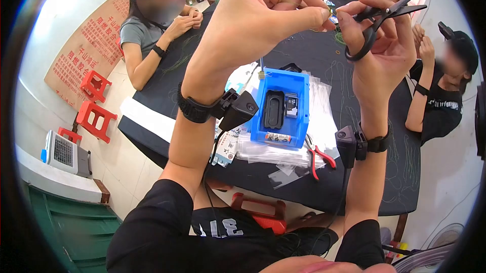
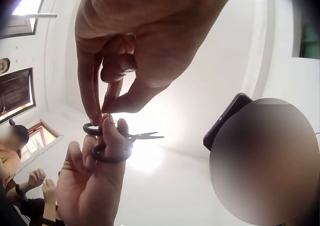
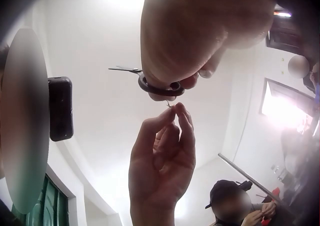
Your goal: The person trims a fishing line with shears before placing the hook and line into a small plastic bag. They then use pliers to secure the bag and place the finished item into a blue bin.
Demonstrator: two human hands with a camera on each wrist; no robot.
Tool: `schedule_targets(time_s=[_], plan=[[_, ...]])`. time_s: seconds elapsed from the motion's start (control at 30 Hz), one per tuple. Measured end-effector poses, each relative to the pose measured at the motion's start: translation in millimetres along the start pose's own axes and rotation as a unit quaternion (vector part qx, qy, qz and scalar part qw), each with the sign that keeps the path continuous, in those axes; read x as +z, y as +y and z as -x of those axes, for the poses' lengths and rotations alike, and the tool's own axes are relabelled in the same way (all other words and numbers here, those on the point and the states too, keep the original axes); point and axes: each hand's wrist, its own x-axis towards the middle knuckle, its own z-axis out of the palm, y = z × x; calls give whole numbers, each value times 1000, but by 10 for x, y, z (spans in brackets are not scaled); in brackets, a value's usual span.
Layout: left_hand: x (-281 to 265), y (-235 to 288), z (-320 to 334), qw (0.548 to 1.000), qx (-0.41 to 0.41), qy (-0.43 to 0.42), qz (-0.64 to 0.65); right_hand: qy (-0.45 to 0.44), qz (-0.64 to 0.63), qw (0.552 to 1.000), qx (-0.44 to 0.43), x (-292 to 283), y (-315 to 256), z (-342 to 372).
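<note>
Both hands are raised in front of the head, fingertips close together. The left hand (image 1: 268, 17) pinches a small thin piece (image 3: 170, 105) between thumb and index finger; in the head view a greenish strand shows there. Black scissors (image 1: 387, 15) hang on the right hand (image 1: 382, 53), their handle loop round its thumb and their blades pointing away to the right, slightly parted. The right thumb and index fingertips meet the left fingertips at the small piece. In the left wrist view the scissors (image 2: 145, 136) lie across the right hand (image 2: 92, 181). Exact contact at the fingertips is too small to tell.
On the black table (image 1: 354, 182) stands a blue bin (image 1: 257, 121) holding a black tray. Clear plastic bags (image 1: 321, 106) lie around it, with red-handled pliers (image 1: 316, 159) at their right edge. Other people sit left, right and at the far end. Thin green strands lie on the cloth.
</note>
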Motion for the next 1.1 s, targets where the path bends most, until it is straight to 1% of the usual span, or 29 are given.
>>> schedule_targets(time_s=[0.07, 0.2, 0.23, 0.33, 0.4, 0.43, 0.5, 0.6, 0.63, 0.67, 0.7, 0.73, 0.77, 0.8, 0.83, 0.87, 0.93, 1.03, 1.1], plan=[[8, 11, 6, 1000, 5, -10, -16, -11, 21, 1000, -4, -5, -12, -5], [-22, -11, -8, 997, 7, -48, -61, -7, 15, 1000, -10, -10, 1, -18], [-18, -13, -10, 997, 7, -48, -61, -19, 16, 1000, -4, -29, 3, -19], [12, -16, -10, 997, 6, -45, -63, -31, 16, 999, -4, -64, 18, -24], [63, -17, 2, 1000, 8, 3, -18, -31, 15, 999, -9, -68, 37, -31], [63, 0, 3, 1000, 8, 3, -18, -26, 1, 1000, -10, -67, 47, -36], [43, 48, 6, 996, -24, 22, -80, -21, -12, 1000, -11, -66, 51, -44], [-16, 101, -14, 994, -46, -3, -102, -19, -12, 1000, -12, -76, 24, -36], [93, 116, 7, 994, -51, -3, -100, -18, 18, 1000, 8, -92, 6, -24], [334, 251, 3, 989, -82, 82, -96, -18, 49, 998, 27, -99, -3, -9], [463, 347, -11, 975, -111, 166, -93, -18, 48, 998, 29, -98, -1, 6], [241, 357, -67, 985, -157, 65, -14, -18, 46, 998, 24, -97, 5, 9], [134, 237, -83, 986, -155, 65, -15, -18, 44, 999, 17, -95, 17, -6], [60, 61, -53, 997, -69, 30, -35, -17, 43, 999, 14, -89, 27, -19], [6, -60, -26, 998, 18, -6, -57, -19, 33, 999, 4, -76, 34, -25], [-1, -54, -21, 998, 21, -6, -60, -21, 24, 999, -7, -69, 39, -29], [15, -22, -21, 997, -23, 7, -75, -17, 19, 1000, -7, -68, 40, -23], [3, -5, -18, 994, -30, -7, -105, -16, 16, 1000, 0, -75, 8, -37], [4, -4, -16, 995, -30, -5, -94, -10, 17, 1000, 16, -79, -1, -32]])
